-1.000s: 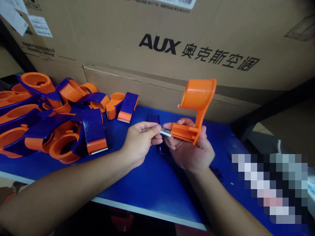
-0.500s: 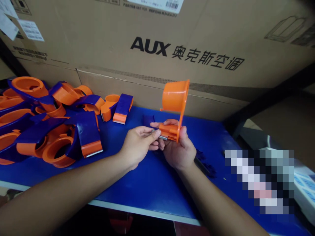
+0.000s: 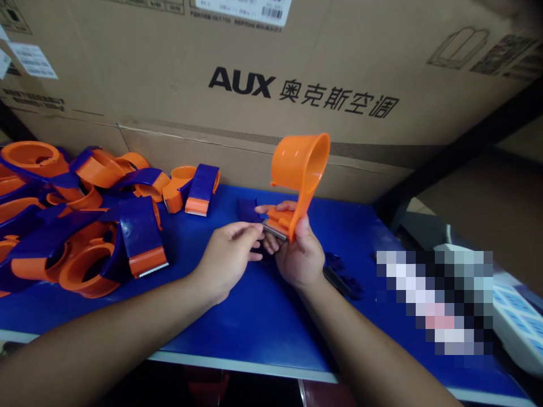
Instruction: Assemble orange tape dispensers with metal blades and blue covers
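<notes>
My right hand (image 3: 301, 260) is closed around the lower end of an orange tape dispenser frame (image 3: 292, 161), whose round hub stands up above the fingers. A narrow metal blade (image 3: 276, 230) lies along the frame's lower edge. The thumb and fingertips of my left hand (image 3: 227, 257) pinch the blade's left end; whether it is fixed to the frame I cannot tell. Behind the fingers, a dark blue plastic piece (image 3: 246, 210) rests on the blue table (image 3: 254, 322), partly hidden.
Several orange and blue tape dispensers (image 3: 142, 226) are heaped at the left. A large cardboard box (image 3: 169, 73) stands along the back. Dark pieces (image 3: 350, 287) lie right of my right wrist. A white box (image 3: 520, 322) and a blurred-out patch are farther right.
The orange frame has turned in my right hand, so the inside of its hub shows. More of the blade is visible along its edge. The whole view has shifted slightly.
</notes>
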The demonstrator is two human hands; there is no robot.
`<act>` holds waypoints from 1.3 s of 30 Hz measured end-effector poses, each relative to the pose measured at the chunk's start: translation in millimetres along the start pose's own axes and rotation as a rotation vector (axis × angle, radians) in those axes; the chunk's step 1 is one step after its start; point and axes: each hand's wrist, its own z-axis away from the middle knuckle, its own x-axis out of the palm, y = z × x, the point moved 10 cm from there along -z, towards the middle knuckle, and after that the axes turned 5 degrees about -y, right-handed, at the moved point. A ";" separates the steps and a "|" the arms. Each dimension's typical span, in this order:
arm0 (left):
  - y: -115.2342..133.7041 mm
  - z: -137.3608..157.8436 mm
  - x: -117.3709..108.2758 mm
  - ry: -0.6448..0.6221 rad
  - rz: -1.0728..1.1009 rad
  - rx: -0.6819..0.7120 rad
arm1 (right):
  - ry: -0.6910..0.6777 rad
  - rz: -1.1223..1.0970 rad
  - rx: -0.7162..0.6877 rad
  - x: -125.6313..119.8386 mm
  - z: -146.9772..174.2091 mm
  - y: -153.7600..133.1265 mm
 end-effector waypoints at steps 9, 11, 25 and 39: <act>10.5 0.3 5.3 -0.118 -0.299 0.195 | -0.008 0.040 0.008 2.3 1.9 5.2; 12.4 3.8 3.8 -0.105 -0.372 0.228 | -0.014 0.038 0.011 3.2 1.8 5.7; 15.2 2.7 0.2 -0.060 -0.437 0.225 | -0.030 0.113 0.010 -0.9 0.6 6.3; -7.9 4.9 121.9 -0.543 -1.421 0.638 | 0.280 0.066 -0.403 -39.7 2.2 -114.5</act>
